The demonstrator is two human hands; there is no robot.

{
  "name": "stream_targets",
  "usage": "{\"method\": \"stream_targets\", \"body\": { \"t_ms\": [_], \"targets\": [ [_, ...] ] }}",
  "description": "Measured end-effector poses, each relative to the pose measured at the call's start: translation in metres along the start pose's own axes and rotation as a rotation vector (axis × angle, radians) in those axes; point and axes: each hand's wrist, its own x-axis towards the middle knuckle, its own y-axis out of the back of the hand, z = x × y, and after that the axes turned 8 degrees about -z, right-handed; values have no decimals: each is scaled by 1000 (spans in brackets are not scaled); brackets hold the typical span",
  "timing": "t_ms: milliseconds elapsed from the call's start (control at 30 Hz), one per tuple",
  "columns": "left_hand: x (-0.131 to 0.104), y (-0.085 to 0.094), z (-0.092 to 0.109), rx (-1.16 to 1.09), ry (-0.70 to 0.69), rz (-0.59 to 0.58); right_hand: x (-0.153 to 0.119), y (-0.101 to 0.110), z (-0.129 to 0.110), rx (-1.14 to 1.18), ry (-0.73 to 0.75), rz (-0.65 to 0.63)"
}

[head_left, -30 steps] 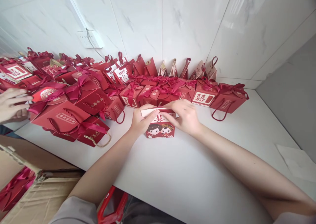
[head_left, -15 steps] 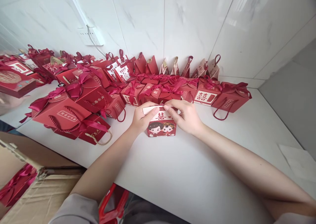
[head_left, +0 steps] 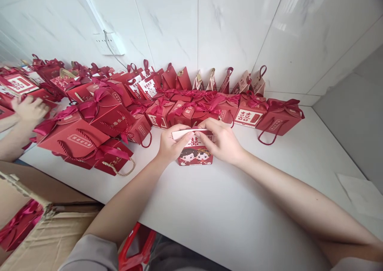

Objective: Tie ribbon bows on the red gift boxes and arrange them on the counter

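A small red and white gift box stands upright on the white table, its front printed with two cartoon figures below a red character. My left hand grips its top left side, thumb on the front and fingers behind. From the right, my right hand pinches the top edge, with its thumb against the front near the left thumb. A white flap shows between the hands at the top. The fingers behind the box are partly hidden.
Red gift boxes with ribbons stand in rows along the tiled wall. More boxes are piled at left, near a co-worker's hand. An open cardboard carton is at lower left, beside a red plastic frame.
My fingers have shifted slightly at the box's top, and the white flap tilts more toward me. At far left, a co-worker's hand has come into view, and a red box there has moved.
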Motion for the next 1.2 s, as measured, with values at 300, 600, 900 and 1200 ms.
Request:
{"method": "stream_targets", "body": {
  "t_ms": [300, 600, 900, 1200],
  "targets": [
    [1, -2, -6, -68, 16, 44, 0, -10, 6, 159, -47, 66],
    [11, 22, -23, -61, 121, 141, -11, -32, 23, 588, -252, 219],
    [17, 27, -36, -452, 281, -38, -11, -33, 20, 495, -254, 277],
    [21, 78, -43, -265, 458, -509, -23, -36, 60, 567, -188, -299]
  ]
}}
